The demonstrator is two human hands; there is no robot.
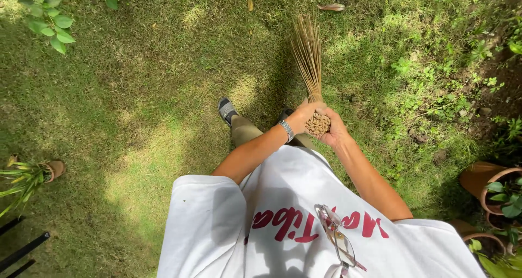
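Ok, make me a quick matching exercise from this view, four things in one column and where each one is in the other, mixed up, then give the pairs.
Things:
1. stick broom
2. wristwatch
3. eyeglasses
4. small potted plant

Places:
A. hanging on the white shirt
B. on the left wrist
C. on the grass at the left edge
D. gripped by both hands, left hand and right hand, bristles on the grass

Pairs: 1-D, 2-B, 3-A, 4-C
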